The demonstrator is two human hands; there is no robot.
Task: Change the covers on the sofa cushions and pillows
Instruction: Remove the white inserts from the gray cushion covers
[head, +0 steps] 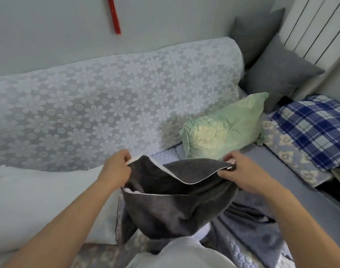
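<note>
Dark cover (177, 206): 1, 2 hands (115, 169) (240, 171) grip opening; 2 grey pillows (277, 74).

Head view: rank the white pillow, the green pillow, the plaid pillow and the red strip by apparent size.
1. white pillow, nearest the camera, which inflates it
2-3. green pillow and plaid pillow, too alike to rank; the plaid one is cropped
4. red strip

The cushion cover (175, 206) is matt, felt-like dark cloth; behind it, the sofa back (111, 113) wears flowered lace.
</note>
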